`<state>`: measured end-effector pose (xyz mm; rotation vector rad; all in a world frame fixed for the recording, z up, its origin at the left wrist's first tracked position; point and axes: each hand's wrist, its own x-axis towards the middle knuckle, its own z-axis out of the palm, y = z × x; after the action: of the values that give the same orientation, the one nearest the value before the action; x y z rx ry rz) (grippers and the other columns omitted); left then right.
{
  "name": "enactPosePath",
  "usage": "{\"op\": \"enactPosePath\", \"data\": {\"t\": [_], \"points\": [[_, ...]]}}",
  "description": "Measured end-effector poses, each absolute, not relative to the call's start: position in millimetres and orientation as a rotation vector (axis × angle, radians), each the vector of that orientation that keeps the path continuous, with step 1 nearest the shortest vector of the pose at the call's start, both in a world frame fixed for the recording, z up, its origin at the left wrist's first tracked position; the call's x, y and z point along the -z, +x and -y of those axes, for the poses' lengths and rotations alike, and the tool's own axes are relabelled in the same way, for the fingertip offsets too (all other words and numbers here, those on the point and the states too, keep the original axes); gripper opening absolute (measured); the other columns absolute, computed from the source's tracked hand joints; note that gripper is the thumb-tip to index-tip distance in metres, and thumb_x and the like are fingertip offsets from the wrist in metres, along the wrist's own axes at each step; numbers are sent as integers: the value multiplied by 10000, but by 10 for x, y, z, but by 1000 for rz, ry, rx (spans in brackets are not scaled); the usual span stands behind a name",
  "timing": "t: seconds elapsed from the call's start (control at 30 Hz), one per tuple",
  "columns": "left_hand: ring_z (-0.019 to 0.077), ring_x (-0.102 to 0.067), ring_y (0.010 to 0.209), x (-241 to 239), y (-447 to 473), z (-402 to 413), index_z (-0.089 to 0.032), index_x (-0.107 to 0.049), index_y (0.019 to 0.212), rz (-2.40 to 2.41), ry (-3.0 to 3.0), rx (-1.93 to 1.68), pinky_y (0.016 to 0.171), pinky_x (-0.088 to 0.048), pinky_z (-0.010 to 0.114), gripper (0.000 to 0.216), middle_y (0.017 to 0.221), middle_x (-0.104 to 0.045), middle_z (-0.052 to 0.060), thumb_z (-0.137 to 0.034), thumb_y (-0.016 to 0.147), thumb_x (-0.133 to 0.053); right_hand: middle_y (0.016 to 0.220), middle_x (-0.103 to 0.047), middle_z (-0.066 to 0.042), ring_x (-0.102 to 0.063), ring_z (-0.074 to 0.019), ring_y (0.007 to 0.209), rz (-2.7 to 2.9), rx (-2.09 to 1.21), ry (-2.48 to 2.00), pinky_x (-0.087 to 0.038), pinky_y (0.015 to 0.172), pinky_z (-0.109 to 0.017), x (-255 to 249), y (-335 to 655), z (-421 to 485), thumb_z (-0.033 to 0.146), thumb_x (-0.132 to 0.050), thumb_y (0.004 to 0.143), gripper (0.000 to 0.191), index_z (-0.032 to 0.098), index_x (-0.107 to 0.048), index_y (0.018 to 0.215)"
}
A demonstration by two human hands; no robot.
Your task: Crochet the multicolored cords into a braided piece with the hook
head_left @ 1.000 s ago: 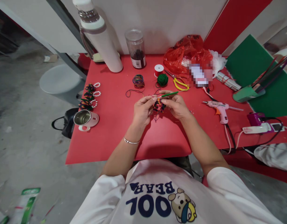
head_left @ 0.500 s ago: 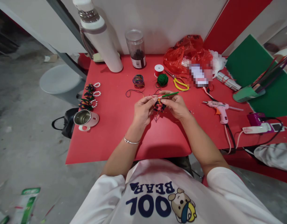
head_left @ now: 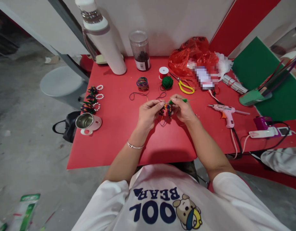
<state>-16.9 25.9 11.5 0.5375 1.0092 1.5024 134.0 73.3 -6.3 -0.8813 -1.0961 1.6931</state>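
Observation:
My left hand (head_left: pixel 150 112) is closed, thumb and fingers pinching a small dark multicoloured piece of crochet (head_left: pixel 167 109). In my right hand (head_left: pixel 183 108) I grip a green-handled crochet hook (head_left: pixel 185 100); its tip points left, at the top of the piece. Loose yarn dangles below the work. Just beyond my hands lie a ball of multicoloured yarn (head_left: pixel 142 83) and a ball of green yarn (head_left: pixel 167 82). Part of the crochet piece is hidden by my fingers.
Yellow-handled pliers (head_left: pixel 186 87), a red spool (head_left: pixel 163 72) and a red plastic bag (head_left: pixel 192 57) lie behind. A pink glue gun (head_left: pixel 226 112) is on the right. Leftward are a metal mug (head_left: pixel 89 123), beaded yarn pieces (head_left: pixel 91 99) and a white bottle (head_left: pixel 106 45).
My right hand has turned and shifted slightly, so the hook lies flatter and its handle is more covered by my fingers. More of the crochet piece shows. My left hand stays nearly still.

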Motion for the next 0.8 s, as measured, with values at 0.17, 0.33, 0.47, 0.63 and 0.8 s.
{"op": "enactPosePath", "data": {"t": [0.17, 0.33, 0.47, 0.63, 0.8], "points": [[121, -721, 744, -56, -187, -283, -193, -832, 1003, -956, 680, -1540, 734, -582, 238, 442, 811, -797, 17, -203, 592, -994, 749, -678, 25, -616, -115, 654, 1405, -1275, -899, -519, 591, -240, 21, 1370, -694, 643, -729, 899, 393, 251, -748, 884], [87, -688, 681, 8, -184, -302, -215, -771, 1245, -1026, 746, -1597, 673, -556, 210, 585, 854, -810, 5, -136, 680, -904, 1031, -799, -44, -730, -181, 929, 1834, -634, -820, -603, 890, -350, 6, 1363, -609, 505, -602, 1041, 288, 297, -788, 1113], [80, -684, 658, 27, -198, -315, -198, -750, 1271, -1045, 745, -1624, 662, -554, 208, 578, 854, -810, 6, -149, 710, -882, 1122, -792, -71, -737, -211, 1016, 2004, -347, -765, -607, 922, -378, 109, 1355, -627, 448, -622, 1043, 275, 321, -761, 1244], [93, -696, 666, 3, -227, -319, -191, -759, 1215, -1029, 731, -1586, 690, -568, 221, 575, 783, -791, -11, -218, 673, -945, 1311, -773, -89, -730, -244, 1188, 1986, -323, -651, -584, 1034, -443, 175, 1365, -692, 443, -602, 1055, 331, 334, -715, 1347], [91, -682, 647, -5, -241, -313, -179, -748, 1234, -1038, 739, -1566, 655, -545, 217, 592, 784, -782, -7, -207, 675, -942, 1203, -822, -66, -758, -235, 1096, 1950, -434, -653, -589, 1011, -450, 98, 1353, -678, 463, -645, 1031, 289, 326, -773, 1250]]}}
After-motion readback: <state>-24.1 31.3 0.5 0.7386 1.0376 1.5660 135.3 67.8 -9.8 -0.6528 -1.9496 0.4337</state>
